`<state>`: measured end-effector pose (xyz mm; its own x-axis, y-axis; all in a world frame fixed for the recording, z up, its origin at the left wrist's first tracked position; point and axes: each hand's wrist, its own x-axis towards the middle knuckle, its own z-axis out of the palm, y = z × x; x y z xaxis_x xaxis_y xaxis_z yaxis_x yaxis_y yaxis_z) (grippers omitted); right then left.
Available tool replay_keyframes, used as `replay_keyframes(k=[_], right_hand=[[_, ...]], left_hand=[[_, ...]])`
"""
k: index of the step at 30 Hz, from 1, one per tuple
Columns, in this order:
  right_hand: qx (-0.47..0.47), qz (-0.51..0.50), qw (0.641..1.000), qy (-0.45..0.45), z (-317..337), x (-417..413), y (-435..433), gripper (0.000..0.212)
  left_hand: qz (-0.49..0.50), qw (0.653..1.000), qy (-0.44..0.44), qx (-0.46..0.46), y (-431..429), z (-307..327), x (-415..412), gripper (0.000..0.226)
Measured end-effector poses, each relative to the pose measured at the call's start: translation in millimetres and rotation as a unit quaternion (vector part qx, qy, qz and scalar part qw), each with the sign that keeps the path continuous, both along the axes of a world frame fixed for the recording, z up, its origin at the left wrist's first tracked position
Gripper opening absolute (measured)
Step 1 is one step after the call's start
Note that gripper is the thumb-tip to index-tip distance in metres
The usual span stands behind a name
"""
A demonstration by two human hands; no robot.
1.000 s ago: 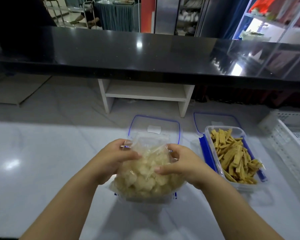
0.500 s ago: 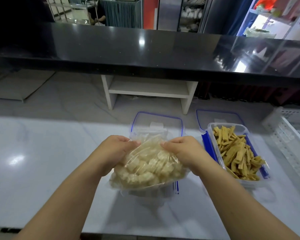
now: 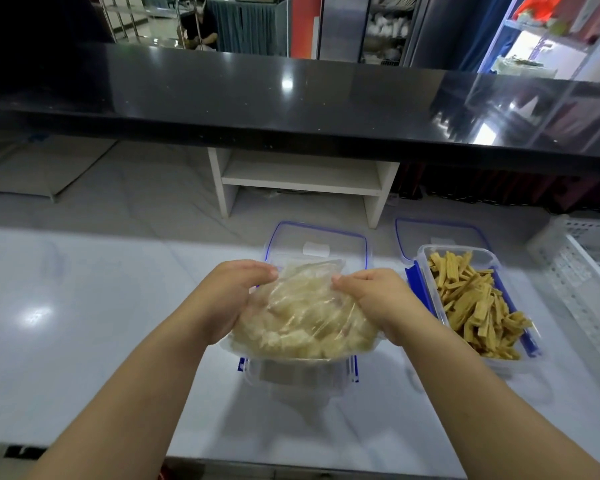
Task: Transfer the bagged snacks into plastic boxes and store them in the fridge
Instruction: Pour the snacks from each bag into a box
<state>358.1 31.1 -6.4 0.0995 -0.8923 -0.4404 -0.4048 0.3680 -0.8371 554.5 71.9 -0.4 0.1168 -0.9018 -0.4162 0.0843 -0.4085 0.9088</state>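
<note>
Snack bag (image 3: 305,313) gripped by left hand (image 3: 232,299) and right hand (image 3: 378,301) above glossy white counter (image 3: 84,323).

Two plastic boxes (image 3: 298,375); two lids (image 3: 316,237); one snack bag (image 3: 309,313); two hands (image 3: 229,299); one white crate (image 3: 586,271)

No text, brand or number can be read anywhere, and the small white sticker (image 3: 315,249) on the clear blue-rimmed plastic lid (image 3: 352,241) is too blurred to show any writing.
</note>
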Motion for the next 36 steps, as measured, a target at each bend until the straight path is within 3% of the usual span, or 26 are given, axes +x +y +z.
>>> replay_keyframes(k=[3, 5, 10, 13, 16, 20, 22, 25, 28, 30, 33, 36], right_hand=[[0.006, -0.029, 0.999, -0.021, -7.3, -4.5, 4.1, 0.041], [0.0, -0.039, 0.998, -0.041, -11.7, -6.7, 6.8, 0.039], [-0.009, 0.031, 0.995, -0.097, -16.5, -11.0, 18.3, 0.021], [-0.016, 0.127, 0.988, -0.084, -20.5, -16.1, 25.7, 0.054], [-0.049, 0.173, 0.983, 0.043, -24.8, -14.7, 31.8, 0.09], [-0.112, 0.194, 0.964, 0.14, -24.9, -4.6, 35.7, 0.083], [-0.117, 0.199, 0.959, 0.164, -23.5, -0.7, 34.1, 0.068], [-0.109, 0.183, 0.962, 0.173, -18.2, 3.1, 29.3, 0.053], [-0.121, 0.135, 0.976, 0.122, -9.4, 2.6, 17.4, 0.025], [-0.119, 0.097, 0.985, 0.082, -2.3, 2.5, 6.6, 0.015], [-0.102, 0.058, 0.991, 0.064, 4.0, 3.8, -8.6, 0.022], [-0.048, 0.053, 0.996, 0.05, 4.3, 4.2, -14.2, 0.017]], left_hand=[[-0.052, 0.999, 0.012, 0.004, 12.1, -10.5, 6.0, 0.051], [-0.084, 0.993, -0.081, 0.0, 20.0, -18.3, 7.2, 0.07], [-0.082, 0.949, -0.303, -0.021, 32.5, -29.2, -3.8, 0.056], [-0.071, 0.916, -0.394, -0.036, 36.3, -29.5, -11.4, 0.045], [-0.095, 0.893, -0.436, -0.055, 39.4, -26.3, -12.3, 0.043], [-0.197, 0.889, -0.413, 0.001, 41.7, -20.8, -4.0, 0.072], [-0.211, 0.886, -0.414, 0.003, 40.4, -19.6, -2.2, 0.071], [-0.176, 0.899, -0.399, -0.03, 34.8, -20.2, -3.4, 0.036], [-0.104, 0.921, -0.37, -0.058, 25.7, -17.5, -4.2, 0.011], [-0.038, 0.938, -0.335, -0.074, 16.9, -13.5, -5.2, 0.014], [0.038, 0.96, -0.267, -0.07, 4.6, -7.5, -5.7, 0.025], [0.041, 0.991, -0.116, -0.045, 2.5, -6.7, -4.2, 0.031]])
